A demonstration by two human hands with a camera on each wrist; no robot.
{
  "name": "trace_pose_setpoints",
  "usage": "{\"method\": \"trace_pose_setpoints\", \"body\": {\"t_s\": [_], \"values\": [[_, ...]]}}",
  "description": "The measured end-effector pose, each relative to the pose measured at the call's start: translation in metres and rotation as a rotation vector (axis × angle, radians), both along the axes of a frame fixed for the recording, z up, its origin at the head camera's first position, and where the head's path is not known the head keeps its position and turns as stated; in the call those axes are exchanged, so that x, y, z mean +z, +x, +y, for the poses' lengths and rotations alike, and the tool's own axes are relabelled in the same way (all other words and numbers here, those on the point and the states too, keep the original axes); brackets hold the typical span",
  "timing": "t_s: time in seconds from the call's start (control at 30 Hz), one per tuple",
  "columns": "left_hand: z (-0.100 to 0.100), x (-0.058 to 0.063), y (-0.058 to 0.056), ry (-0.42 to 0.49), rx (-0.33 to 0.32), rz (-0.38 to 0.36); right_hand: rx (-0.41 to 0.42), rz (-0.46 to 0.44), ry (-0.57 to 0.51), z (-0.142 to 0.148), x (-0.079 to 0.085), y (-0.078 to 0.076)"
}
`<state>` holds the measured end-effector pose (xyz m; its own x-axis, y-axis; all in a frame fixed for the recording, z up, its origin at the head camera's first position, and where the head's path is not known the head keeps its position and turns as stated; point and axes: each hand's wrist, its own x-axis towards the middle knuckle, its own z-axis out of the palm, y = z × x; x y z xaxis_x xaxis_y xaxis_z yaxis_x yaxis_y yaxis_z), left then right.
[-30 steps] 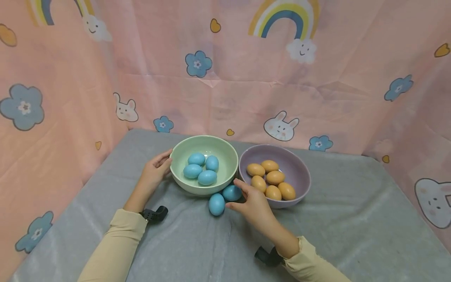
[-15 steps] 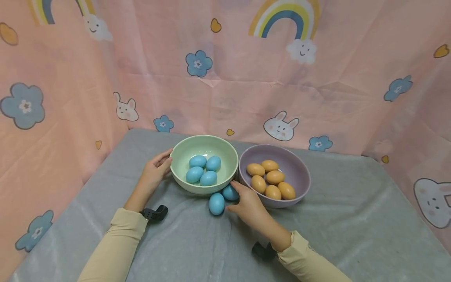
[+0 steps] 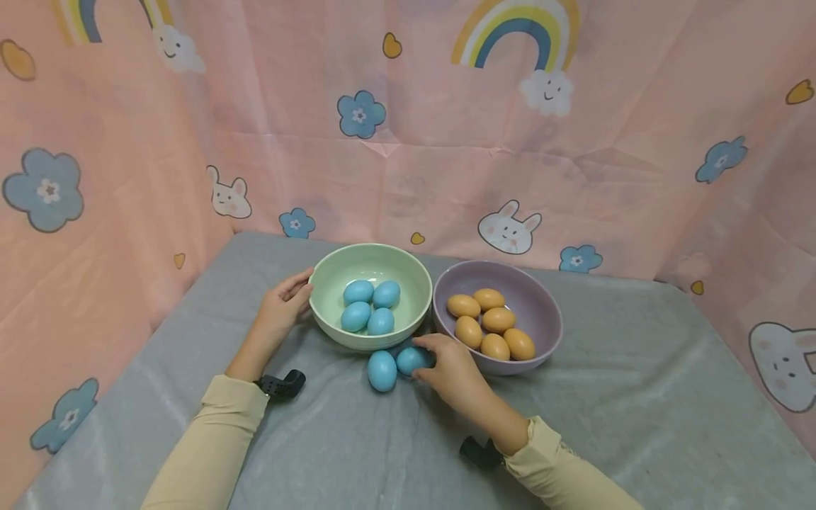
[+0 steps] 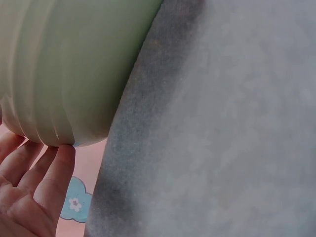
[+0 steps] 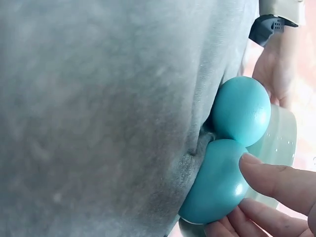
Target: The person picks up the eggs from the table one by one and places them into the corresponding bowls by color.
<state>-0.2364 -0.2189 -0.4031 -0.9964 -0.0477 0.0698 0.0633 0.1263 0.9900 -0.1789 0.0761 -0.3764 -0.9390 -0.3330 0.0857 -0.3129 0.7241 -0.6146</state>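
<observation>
In the head view my left hand (image 3: 282,306) touches the left side of the green bowl (image 3: 319,319). The left wrist view shows its fairly straight fingers (image 4: 54,177) with their tips against the bowl's outer wall. Several blue eggs (image 3: 355,316) lie inside this bowl. My right hand (image 3: 454,374) pinches a blue egg (image 3: 411,360) on the cloth in front of the bowls. Its thumb (image 5: 269,177) lies on one side of the egg, its fingers on the other and partly hidden. Another blue egg (image 3: 382,371) touches the pinched one on the left.
A purple bowl (image 3: 540,319) stands right beside the green one and holds several orange-yellow eggs (image 3: 498,320). Grey cloth (image 3: 637,397) covers the table. Pink printed curtains (image 3: 408,170) hang at the back and both sides.
My right hand has closed on the farther loose egg and drawn it slightly nearer, while the other loose egg shifted left. The eggs in the green bowl rolled a little. My left hand stayed put.
</observation>
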Motion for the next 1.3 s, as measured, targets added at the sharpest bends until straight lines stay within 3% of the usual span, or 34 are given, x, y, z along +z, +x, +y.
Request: {"method": "trace_pose_setpoints", "body": {"t_s": [0.5, 0.83, 1.1, 1.3], "values": [[0.001, 0.002, 0.0, 0.0, 0.003, -0.008, 0.01, -0.009, -0.031, 0.0, -0.009, -0.005], [0.0, 0.0, -0.002, 0.006, 0.005, -0.016, -0.038, -0.112, -0.033, 0.001, -0.007, -0.009], [-0.001, -0.002, -0.001, -0.003, -0.001, -0.015, -0.1, -0.171, -0.144, 0.007, 0.01, 0.001], [-0.001, -0.001, -0.001, 0.002, -0.004, -0.011, -0.065, -0.122, -0.211, 0.012, 0.033, 0.001]]}}
